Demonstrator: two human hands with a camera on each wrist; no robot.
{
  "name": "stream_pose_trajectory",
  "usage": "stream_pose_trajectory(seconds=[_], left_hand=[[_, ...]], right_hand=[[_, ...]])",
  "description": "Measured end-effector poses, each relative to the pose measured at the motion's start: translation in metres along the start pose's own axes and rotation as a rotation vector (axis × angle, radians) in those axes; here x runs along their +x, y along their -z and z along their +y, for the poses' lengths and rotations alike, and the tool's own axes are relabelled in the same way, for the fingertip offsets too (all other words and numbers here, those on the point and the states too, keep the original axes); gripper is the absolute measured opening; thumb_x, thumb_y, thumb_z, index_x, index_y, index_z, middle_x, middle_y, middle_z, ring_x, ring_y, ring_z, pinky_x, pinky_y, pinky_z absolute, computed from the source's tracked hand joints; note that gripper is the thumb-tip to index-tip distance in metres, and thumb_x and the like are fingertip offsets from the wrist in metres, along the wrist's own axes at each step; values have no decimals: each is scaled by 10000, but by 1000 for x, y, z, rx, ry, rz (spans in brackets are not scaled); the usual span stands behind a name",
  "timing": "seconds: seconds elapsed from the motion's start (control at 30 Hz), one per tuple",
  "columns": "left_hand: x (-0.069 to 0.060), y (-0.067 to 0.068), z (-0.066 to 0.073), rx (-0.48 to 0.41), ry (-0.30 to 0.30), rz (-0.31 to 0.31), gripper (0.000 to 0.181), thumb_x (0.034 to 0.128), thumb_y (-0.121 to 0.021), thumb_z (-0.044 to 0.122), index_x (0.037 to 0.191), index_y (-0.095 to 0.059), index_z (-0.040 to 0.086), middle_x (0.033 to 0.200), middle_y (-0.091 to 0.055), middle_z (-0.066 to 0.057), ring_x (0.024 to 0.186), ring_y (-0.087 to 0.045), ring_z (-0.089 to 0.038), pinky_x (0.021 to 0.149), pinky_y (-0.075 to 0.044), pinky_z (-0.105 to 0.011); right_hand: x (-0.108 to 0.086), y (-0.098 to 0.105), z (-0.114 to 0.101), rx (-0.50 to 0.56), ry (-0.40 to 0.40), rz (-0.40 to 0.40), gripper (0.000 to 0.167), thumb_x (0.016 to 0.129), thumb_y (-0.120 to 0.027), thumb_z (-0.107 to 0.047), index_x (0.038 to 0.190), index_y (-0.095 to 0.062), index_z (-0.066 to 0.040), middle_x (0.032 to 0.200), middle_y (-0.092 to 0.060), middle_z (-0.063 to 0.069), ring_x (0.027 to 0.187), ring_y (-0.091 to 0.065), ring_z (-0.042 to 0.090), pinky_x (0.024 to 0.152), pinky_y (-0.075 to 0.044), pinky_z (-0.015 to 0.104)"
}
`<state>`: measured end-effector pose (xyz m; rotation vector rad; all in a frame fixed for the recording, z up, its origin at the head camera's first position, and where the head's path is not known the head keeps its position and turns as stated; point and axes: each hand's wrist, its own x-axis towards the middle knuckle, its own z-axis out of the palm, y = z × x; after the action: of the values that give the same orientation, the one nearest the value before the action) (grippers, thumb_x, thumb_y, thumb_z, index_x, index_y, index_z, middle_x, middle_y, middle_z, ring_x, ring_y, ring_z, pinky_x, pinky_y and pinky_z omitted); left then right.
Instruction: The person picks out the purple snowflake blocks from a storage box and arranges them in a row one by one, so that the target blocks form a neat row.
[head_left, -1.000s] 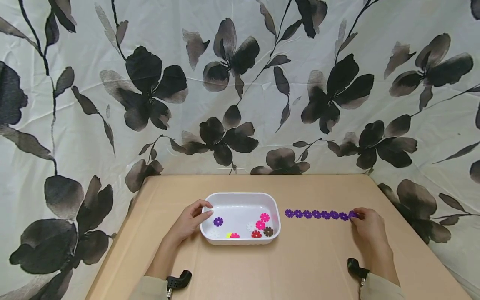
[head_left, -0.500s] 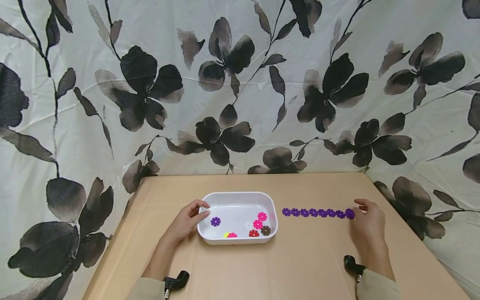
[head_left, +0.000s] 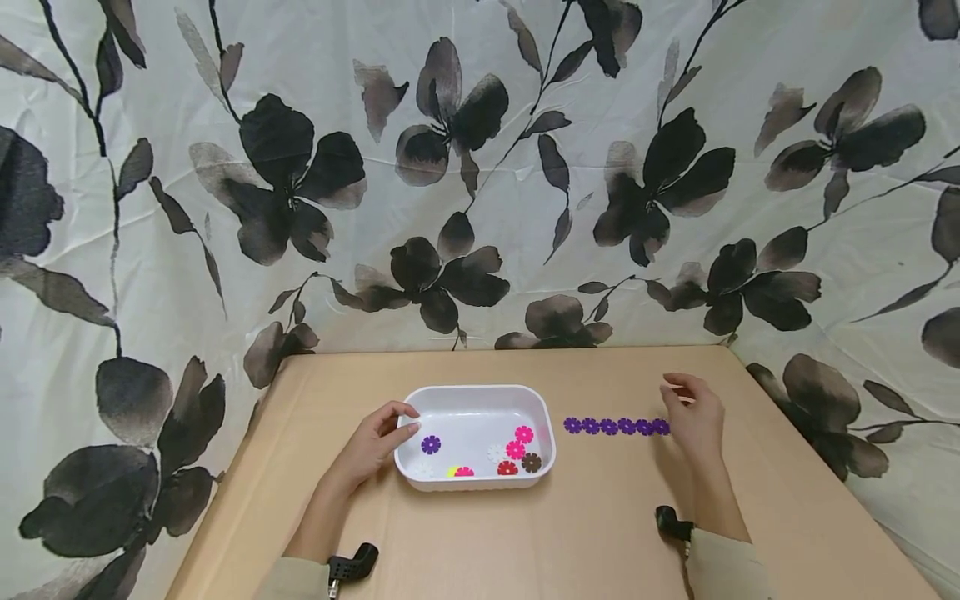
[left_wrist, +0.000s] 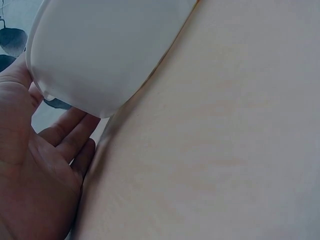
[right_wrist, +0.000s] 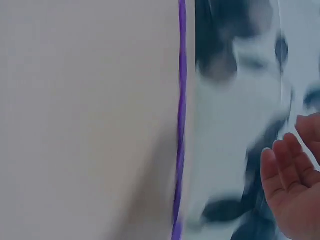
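Note:
My left hand [head_left: 375, 438] pinches the left rim of a white plastic tray [head_left: 474, 484], thumb over the edge. In the left wrist view, the fingers curl against the outer side of the tray [left_wrist: 107, 52]. A row of purple flower-shaped discs [head_left: 609, 426] lies joined in a line right of the tray. Over the row's right end hovers my right hand [head_left: 697, 417], fingers loosely bent, nothing seen between them; it hides that end. Edge-on in the right wrist view, the row appears as a thin purple strip [right_wrist: 182, 100], apart from the fingers.
Inside the tray are a purple disc [head_left: 431, 444], pink discs [head_left: 515, 450], a red disc [head_left: 507, 468], a brown disc [head_left: 532, 462] and pale ones. The tan tabletop [head_left: 585, 525] ends at a floral cloth [head_left: 540, 192] behind.
My right hand lets go of the purple disc at the row's right end, lifts, and moves left over the row. The left hand stays on the tray.

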<state>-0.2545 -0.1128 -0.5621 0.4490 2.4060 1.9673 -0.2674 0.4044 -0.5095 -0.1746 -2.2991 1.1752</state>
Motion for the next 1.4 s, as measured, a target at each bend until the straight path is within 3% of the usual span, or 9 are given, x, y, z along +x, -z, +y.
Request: stream_pose_trajectory(seconds=[0.13,0.23,0.3,0.4,0.6,0.77,0.97,1.2,1.4], left_hand=[[0,0,0,9,8,-3,252,1005,-705,215,1209,-653,76,1311,-638,-123,1361,-483,-317,1218,-280,-559],[0,0,1,30,7,-6,247,1006,-704,227,1208,-658,92,1301,-638,-108,1303,-499,-292,1164,-374,-402],[-1,1,2,40,1,-6,242,1006,-703,224,1208,-659,96,1291,-635,-107,1251,-513,-275,1080,-416,-298],[-2,0,2,42,-5,-6,248,1008,-702,220,1214,-658,90,1280,-625,-116,1193,-533,-251,968,-433,-218],[-1,0,0,32,-9,-8,256,1007,-703,218,1217,-657,80,1293,-630,-120,1230,-528,-247,1000,-416,-185],[-1,1,1,23,-20,-11,247,1009,-699,209,1213,-652,78,1299,-631,-147,1228,-540,-280,992,-436,-177],[0,1,0,19,-37,-22,242,1014,-691,199,1217,-648,74,1275,-626,-162,1130,-597,-233,920,-492,-212],[-1,0,-1,23,-45,-27,235,1014,-691,182,1219,-649,74,1253,-634,-141,1087,-622,-165,908,-498,-224],[-2,1,0,25,-43,-18,239,1010,-698,190,1218,-652,83,1278,-639,-159,1120,-601,-202,926,-479,-219]], right_hand=[[-8,-44,-38,97,170,-113,236,1008,-679,-93,1228,-710,-14,1196,-700,169,1007,-662,175,802,-455,70],[-20,-72,-73,144,282,-191,220,989,-702,-76,1202,-716,-18,1187,-700,150,1025,-674,288,821,-508,156],[-28,-87,-94,162,325,-230,206,986,-715,-94,1183,-727,-38,1200,-699,118,1038,-667,290,830,-531,223],[-39,-101,-121,172,342,-283,203,996,-717,-155,1185,-734,-81,1216,-694,65,1068,-642,250,840,-553,297],[-58,-121,-160,262,386,-352,216,994,-723,-169,1188,-734,-75,1192,-707,54,1084,-639,271,900,-575,467],[-76,-140,-189,280,411,-432,198,997,-713,-142,1189,-730,-98,1183,-704,46,1071,-650,247,924,-578,462],[-96,-166,-198,160,425,-589,207,990,-721,-155,1193,-729,-116,1176,-709,29,1053,-657,230,913,-577,415],[-110,-191,-188,46,458,-660,211,971,-746,-175,1167,-745,-98,1128,-728,44,1029,-683,266,847,-545,327],[-117,-206,-180,-148,539,-774,243,973,-725,-194,1196,-753,-103,1205,-722,30,1140,-660,208,999,-532,357]])
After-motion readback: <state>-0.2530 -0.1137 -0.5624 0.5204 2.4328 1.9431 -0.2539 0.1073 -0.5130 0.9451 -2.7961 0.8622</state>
